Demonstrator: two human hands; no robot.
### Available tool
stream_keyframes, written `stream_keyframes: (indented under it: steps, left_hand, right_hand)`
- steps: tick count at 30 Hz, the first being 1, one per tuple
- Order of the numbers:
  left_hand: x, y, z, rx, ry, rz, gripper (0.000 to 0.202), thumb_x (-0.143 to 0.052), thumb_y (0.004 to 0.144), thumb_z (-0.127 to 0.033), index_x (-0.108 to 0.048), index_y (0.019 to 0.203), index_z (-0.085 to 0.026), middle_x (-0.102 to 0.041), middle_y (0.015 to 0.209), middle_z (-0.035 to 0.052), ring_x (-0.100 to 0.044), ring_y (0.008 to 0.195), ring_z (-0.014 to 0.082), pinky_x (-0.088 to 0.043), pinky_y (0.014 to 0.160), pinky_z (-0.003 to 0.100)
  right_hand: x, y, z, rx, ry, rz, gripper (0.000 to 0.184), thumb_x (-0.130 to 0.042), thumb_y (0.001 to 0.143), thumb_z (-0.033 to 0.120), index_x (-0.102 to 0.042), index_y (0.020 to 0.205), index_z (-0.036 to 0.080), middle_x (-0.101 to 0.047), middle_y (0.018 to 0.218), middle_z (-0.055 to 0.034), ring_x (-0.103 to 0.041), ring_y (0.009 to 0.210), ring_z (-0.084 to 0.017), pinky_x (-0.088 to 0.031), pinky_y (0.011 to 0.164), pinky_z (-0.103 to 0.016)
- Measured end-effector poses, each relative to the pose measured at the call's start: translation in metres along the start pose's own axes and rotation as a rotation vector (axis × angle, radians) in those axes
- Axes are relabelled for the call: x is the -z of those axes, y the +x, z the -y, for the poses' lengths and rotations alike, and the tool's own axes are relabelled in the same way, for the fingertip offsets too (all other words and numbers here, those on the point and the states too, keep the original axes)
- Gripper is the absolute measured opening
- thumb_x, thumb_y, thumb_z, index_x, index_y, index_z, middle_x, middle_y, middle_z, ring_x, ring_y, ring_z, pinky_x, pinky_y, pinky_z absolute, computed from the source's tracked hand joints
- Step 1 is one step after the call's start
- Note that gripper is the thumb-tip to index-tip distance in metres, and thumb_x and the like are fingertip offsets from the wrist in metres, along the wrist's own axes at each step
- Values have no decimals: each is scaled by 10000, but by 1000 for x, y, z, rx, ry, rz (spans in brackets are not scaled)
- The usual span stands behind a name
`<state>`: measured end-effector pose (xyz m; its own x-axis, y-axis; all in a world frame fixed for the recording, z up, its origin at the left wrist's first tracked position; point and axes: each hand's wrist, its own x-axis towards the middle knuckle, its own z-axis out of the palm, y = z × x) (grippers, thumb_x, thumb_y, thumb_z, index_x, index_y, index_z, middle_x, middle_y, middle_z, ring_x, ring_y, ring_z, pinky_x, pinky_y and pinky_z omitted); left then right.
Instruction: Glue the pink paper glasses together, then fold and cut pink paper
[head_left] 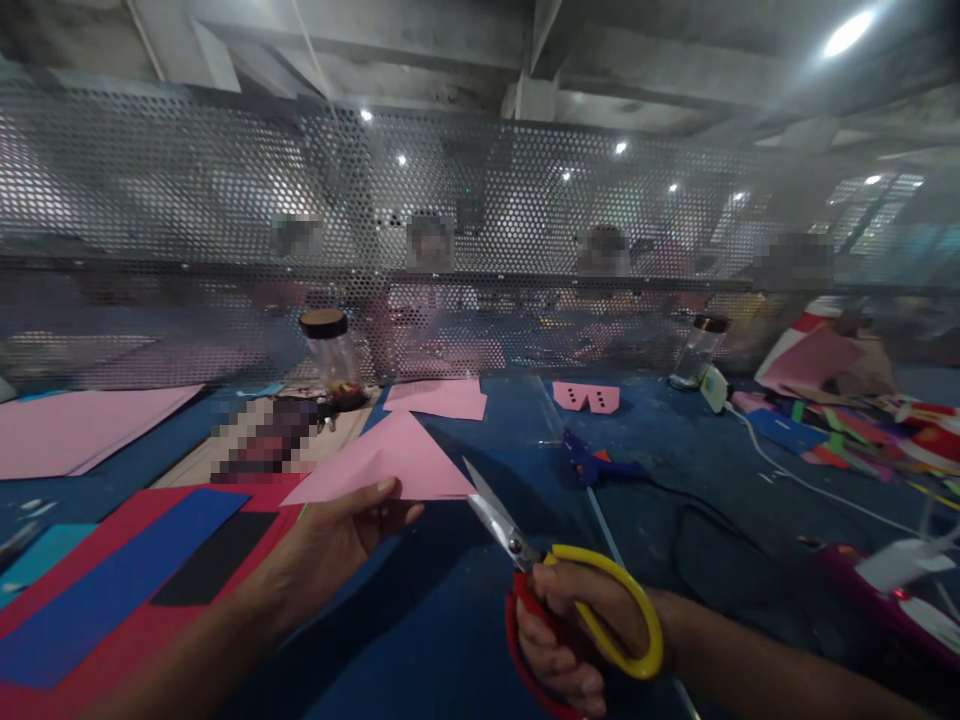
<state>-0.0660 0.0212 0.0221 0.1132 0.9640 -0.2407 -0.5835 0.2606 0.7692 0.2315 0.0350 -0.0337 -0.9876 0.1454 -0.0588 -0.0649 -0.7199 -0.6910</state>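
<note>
My left hand [337, 535] pinches the lower edge of a pink paper sheet [390, 460] folded into a triangle, held just above the blue table [450, 620]. My right hand [570, 630] grips scissors [525, 550] with one yellow and one red handle loop. Their steel blades are slightly apart and point up-left. The blade tips sit at the right corner of the pink paper.
Red, blue and black sheets [135, 580] lie at the left, more pink paper [442, 398] further back. Two lidded jars [334, 355] stand by a perforated metal screen [480, 200], with people behind it. A blue glue gun [592, 462], its cable and coloured scraps [862, 430] lie right.
</note>
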Motion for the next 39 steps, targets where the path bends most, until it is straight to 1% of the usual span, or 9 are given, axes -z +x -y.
stream_keyframes:
  steps: [3, 5, 9, 12, 14, 22, 29, 34, 39]
  left_hand:
    - [-5, -2, 2, -42, 13, -19, 82, -773, 845, -108, -780, 927, -117, -786, 949, 76, -746, 863, 209, -625, 844, 315]
    - [-5, -1, 4, -81, 33, -40, 103, -780, 832, -97, -785, 930, -128, -777, 991, 78, -731, 896, 212, -628, 847, 325]
    - [-5, -3, 13, -100, 90, -37, 67, -796, 828, -150, -800, 886, -117, -768, 926, 90, -719, 888, 218, -621, 851, 315]
    - [-7, -6, 18, -108, 148, -3, 76, -796, 838, -192, -810, 864, -122, -776, 927, 100, -715, 926, 225, -604, 866, 293]
    - [-9, -9, 19, -109, 195, -10, 79, -800, 836, -202, -813, 843, -125, -780, 920, 102, -715, 920, 223, -597, 857, 282]
    - [-5, -10, 17, -77, 301, -66, 103, -817, 811, -236, -819, 843, -139, -782, 897, 106, -710, 916, 239, -572, 867, 308]
    - [-4, -12, 13, -51, 381, -70, 180, -827, 802, -327, -826, 838, -150, -789, 972, 128, -696, 997, 282, -533, 926, 350]
    - [-1, -10, 13, -61, 405, -69, 199, -853, 773, -347, -825, 831, -159, -793, 969, 121, -697, 1003, 282, -529, 922, 345]
    - [0, -9, 10, -55, 443, -74, 208, -866, 751, -362, -827, 820, -170, -798, 963, 117, -702, 998, 297, -532, 931, 372]
  right_hand:
    - [0, 1, -1, -17, -3, -7, 526, -531, 914, 675, -533, 820, 158, -518, 653, 40, -461, 424, -58, -462, 426, -193]
    - [-1, 1, -1, -36, 2, -7, 536, -543, 901, 691, -531, 817, 161, -521, 651, 42, -464, 424, -58, -457, 430, -189]
    - [-2, 2, 0, -36, 1, -1, 523, -532, 913, 672, -532, 814, 158, -522, 654, 38, -470, 436, -60, -424, 433, -187]
    - [-2, 2, 0, -28, -3, 1, 513, -524, 924, 656, -534, 822, 153, -526, 663, 32, -475, 444, -61, -363, 428, -181]
    - [-3, 2, 0, -36, 7, 3, 517, -518, 923, 661, -533, 826, 153, -525, 667, 32, -471, 443, -60, -334, 431, -183]
    - [-2, 0, -1, -67, -14, 11, 600, -488, 882, 748, -530, 837, 151, -547, 668, 31, -403, 439, -45, -428, 541, -256]
    - [-3, -2, 4, -68, 86, 115, 566, -422, 955, 691, -550, 852, 149, -521, 695, 14, -474, 472, -82, -435, 452, -221]
    - [-5, -2, 6, -48, 80, 118, 545, -435, 957, 671, -547, 853, 147, -516, 695, 14, -466, 471, -76, -447, 449, -205]
    - [-4, -2, 7, -60, 51, 101, 565, -467, 920, 709, -540, 827, 157, -509, 668, 26, -456, 443, -77, -442, 425, -209]
